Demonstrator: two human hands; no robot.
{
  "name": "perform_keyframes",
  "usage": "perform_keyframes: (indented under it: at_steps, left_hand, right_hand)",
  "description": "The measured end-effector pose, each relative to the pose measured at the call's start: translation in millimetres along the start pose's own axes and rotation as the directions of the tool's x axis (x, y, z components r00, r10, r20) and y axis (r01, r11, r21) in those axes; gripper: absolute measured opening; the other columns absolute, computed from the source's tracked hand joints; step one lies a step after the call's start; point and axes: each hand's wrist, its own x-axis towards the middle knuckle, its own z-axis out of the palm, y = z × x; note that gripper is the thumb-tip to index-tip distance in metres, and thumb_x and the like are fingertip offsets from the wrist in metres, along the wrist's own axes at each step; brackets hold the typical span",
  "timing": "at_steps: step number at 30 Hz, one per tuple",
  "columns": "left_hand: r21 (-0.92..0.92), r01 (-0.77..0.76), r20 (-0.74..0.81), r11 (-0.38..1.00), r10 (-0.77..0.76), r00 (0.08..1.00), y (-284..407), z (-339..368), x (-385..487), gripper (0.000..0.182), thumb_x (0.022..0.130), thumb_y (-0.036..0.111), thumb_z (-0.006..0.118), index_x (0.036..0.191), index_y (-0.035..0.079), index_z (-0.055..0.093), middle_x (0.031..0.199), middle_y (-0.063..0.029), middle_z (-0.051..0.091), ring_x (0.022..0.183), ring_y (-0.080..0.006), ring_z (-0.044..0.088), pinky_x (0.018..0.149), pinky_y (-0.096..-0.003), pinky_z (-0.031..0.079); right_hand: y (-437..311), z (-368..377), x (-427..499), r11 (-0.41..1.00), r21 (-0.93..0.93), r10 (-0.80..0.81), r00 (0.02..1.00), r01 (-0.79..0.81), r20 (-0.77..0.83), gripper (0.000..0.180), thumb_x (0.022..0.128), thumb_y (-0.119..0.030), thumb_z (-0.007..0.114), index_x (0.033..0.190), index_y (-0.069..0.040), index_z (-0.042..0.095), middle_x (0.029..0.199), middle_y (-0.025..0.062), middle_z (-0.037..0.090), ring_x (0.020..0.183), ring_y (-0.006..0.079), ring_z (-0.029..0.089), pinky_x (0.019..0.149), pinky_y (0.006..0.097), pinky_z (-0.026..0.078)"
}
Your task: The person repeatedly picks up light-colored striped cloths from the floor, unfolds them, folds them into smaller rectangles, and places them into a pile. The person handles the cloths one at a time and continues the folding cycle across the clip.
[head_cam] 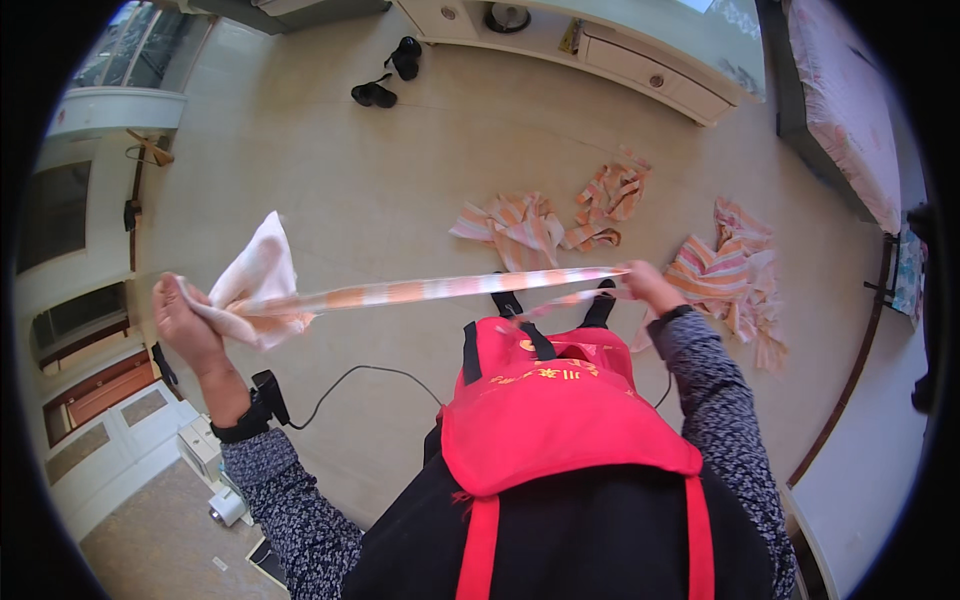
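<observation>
Between my hands a narrow strip of orange, pink and white striped cloth (pixel 427 289) is stretched almost level above the floor. My left hand (pixel 184 322), out to the left, grips a bunched piece of pale pink-white cloth (pixel 262 262), which joins the strip. The strip's other end is pinched in my right hand (pixel 646 286), and a loose tail (pixel 566 301) hangs back from it. A striped cloth heap (pixel 517 225) and cut strips (pixel 611 195) lie on the floor beyond. Another striped heap (pixel 724 270) spreads to the right, partly behind my right forearm.
A pair of black shoes (pixel 386 75) sits on the tiled floor (pixel 315 150). A white cabinet with drawers (pixel 645 67) stands at the far side, a bed (pixel 847 112) at the right. A cable (pixel 337 375) runs from my left wrist to my red apron (pixel 555 420).
</observation>
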Motion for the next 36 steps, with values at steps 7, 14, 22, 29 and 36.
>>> perform_keyframes:
  at_steps: [7, 14, 22, 29, 36]
  left_hand:
    - [-0.194, 0.351, 0.329, 0.916, -0.276, 0.903, -92, 81, -75, 0.017, 0.088, 0.017, 0.048, 0.074, 0.008, 0.049, 0.064, 0.0065, 0.042, 0.059, -0.0021, 0.037, 0.052, -0.017, 0.033]
    - [-0.111, 0.484, 0.735, 0.868, -0.256, 0.628, -71, 229, -176, 0.018, 0.091, 0.019, 0.044, 0.079, 0.008, 0.052, 0.064, 0.0064, 0.043, 0.055, -0.0021, 0.037, 0.049, -0.017, 0.032]
    - [-0.201, 0.354, 0.851, 0.913, -0.016, 0.525, -88, 282, -215, 0.014, 0.09, 0.014, 0.045, 0.093, 0.003, 0.052, 0.084, -0.0026, 0.056, 0.082, -0.0096, 0.051, 0.075, -0.0223, 0.041]
    - [0.253, 0.446, 0.79, 0.859, -0.449, 0.417, -201, 273, -214, 0.017, 0.085, 0.02, 0.051, 0.084, 0.003, 0.056, 0.07, -0.0022, 0.058, 0.067, -0.0094, 0.054, 0.061, -0.023, 0.043]
    - [0.617, 0.083, 0.692, 0.783, -0.589, 0.417, -357, 300, -247, 0.022, 0.076, 0.025, 0.057, 0.08, 0.003, 0.058, 0.07, -0.0126, 0.06, 0.068, -0.0245, 0.059, 0.063, -0.0347, 0.046]
  right_hand:
    - [9, -48, -38, 0.901, 0.421, 0.055, 0.938, 0.1, -0.341, 0.031, 0.089, -0.031, 0.037, 0.082, -0.008, 0.056, 0.051, 0.003, 0.045, 0.039, 0.0111, 0.04, 0.032, 0.0254, 0.031]
    - [-142, 25, -64, 0.833, 0.201, -0.519, 0.854, 0.516, -0.04, 0.055, 0.075, -0.017, 0.059, 0.124, -0.009, 0.035, 0.09, 0.0135, 0.058, 0.082, 0.0206, 0.056, 0.071, 0.0305, 0.044]
    - [-92, 19, -53, 0.779, 0.492, -0.344, 0.921, 0.388, -0.181, 0.016, 0.07, -0.008, 0.055, 0.084, -0.009, 0.061, 0.071, 0.0038, 0.058, 0.057, 0.0123, 0.053, 0.05, 0.0266, 0.044]
    - [48, -16, -26, 0.757, 0.645, 0.264, 0.856, 0.102, -0.445, 0.02, 0.071, 0.003, 0.051, 0.088, 0.0, 0.062, 0.08, 0.0074, 0.062, 0.072, 0.0158, 0.059, 0.064, 0.0285, 0.049]
    - [155, -70, 34, 0.741, 0.582, 0.272, 0.643, 0.335, -0.716, 0.035, 0.074, -0.002, 0.057, 0.109, -0.002, 0.049, 0.096, 0.0086, 0.055, 0.088, 0.0148, 0.053, 0.075, 0.0281, 0.046]
